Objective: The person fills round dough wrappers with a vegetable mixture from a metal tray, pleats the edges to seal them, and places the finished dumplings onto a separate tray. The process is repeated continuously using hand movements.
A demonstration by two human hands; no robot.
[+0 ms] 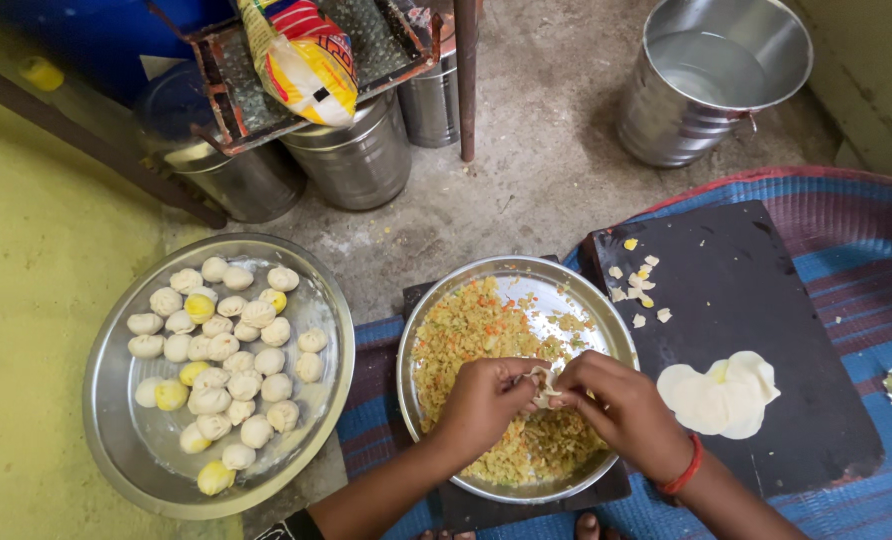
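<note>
My left hand [481, 398] and my right hand [616, 405] meet over a round steel plate [606, 310] of crumbly yellow filling [471, 325] flecked with orange. Together the fingers pinch a small pale dough dumpling [543, 385] between them. A red bangle [686, 468] circles my right wrist. To the right, flat rolled dough wrappers [721, 395] lie on a black board [756, 270], with small dough scraps [638, 290] near its far edge. A large steel tray [121, 440] on the left holds several finished white and yellow dumplings [226, 360].
Steel canisters [351, 155] stand under a rusty metal rack [231, 110] holding a yellow plastic packet [306, 60]. A steel bucket [711, 75] sits at the back right on the concrete floor. A blue and red striped mat [866, 300] lies under the board.
</note>
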